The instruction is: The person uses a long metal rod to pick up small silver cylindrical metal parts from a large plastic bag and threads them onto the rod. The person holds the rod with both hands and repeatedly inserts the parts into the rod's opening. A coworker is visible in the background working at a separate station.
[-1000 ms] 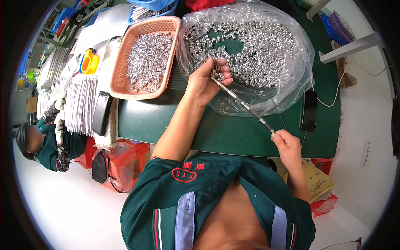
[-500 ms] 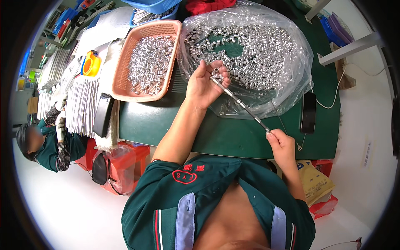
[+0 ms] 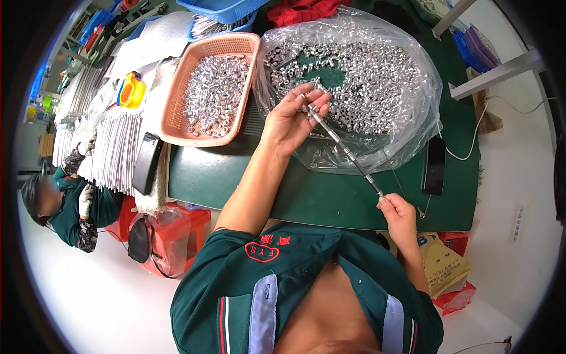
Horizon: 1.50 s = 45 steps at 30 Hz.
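Observation:
My right hand (image 3: 398,215) is closed round the near end of a thin dark rod (image 3: 372,182), which slants up and leftward over the green table. Several short silver metal sleeves (image 3: 352,157) sit along the rod, with dark gaps between some of them. At the rod's far end is my left hand (image 3: 290,121), palm up and fingers curled, with a small metal sleeve (image 3: 304,96) pinched between thumb and fingertips. Behind that hand lies a clear plastic bag (image 3: 407,138), spread open, with a heap of loose metal sleeves (image 3: 377,82) on it.
A peach plastic basket (image 3: 167,112) of metal sleeves stands left of the bag. Further left are a dark phone (image 3: 147,163), bundled pale strips (image 3: 115,150) and a yellow tape dispenser (image 3: 132,91). Another phone (image 3: 435,166) lies at right. A co-worker (image 3: 71,200) sits at far left.
My left fingers have drawn in toward the thumb at the rod's far end. The rod's near end and my right hand have shifted slightly down. The co-worker's near hand has lowered.

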### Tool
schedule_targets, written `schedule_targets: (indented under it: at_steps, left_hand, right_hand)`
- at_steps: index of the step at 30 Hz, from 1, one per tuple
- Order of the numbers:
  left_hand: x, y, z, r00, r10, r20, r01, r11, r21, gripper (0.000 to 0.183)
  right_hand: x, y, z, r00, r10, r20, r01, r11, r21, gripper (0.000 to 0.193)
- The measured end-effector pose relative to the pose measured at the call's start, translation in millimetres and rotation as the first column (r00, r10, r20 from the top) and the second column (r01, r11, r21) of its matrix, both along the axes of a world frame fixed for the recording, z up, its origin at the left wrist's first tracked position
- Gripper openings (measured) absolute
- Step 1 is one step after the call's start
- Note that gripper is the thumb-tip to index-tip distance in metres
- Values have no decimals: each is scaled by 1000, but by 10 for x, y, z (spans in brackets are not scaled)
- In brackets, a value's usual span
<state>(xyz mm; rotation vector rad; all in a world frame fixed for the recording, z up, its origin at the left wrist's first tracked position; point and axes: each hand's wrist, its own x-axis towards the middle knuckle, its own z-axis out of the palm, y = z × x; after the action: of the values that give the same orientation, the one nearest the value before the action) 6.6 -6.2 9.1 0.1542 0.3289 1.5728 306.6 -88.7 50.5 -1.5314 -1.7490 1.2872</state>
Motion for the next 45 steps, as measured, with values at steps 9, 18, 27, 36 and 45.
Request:
schedule_targets:
  at_steps: [9, 18, 27, 36, 45]
  left_hand:
    - [34, -12, 5, 993, -90, 75, 90, 996, 0, 32]
    - [30, -10, -62, 964, -174, 203, 177, 984, 4, 32]
    - [17, -16, -72, 938, -267, 221, 278, 960, -18, 27]
    - [95, -34, -80, 949, -270, 166, 268, 963, 36, 28]
    - [144, -18, -87, 947, -228, 227, 226, 974, 35, 26]
  right_hand:
    - [-17, 8, 8, 1000, 4, 22, -4, 1000, 14, 19]
    - [-23, 19, 35, 999, 6, 49, -9, 998, 55, 18]
    - [-41, 5, 28, 993, -1, 121, -21, 983, 181, 15]
    - [-55, -16, -53, 1000, -2, 11, 1, 997, 76, 17]
    - [-64, 6, -109, 975, -29, -220, -44, 946, -320, 24]
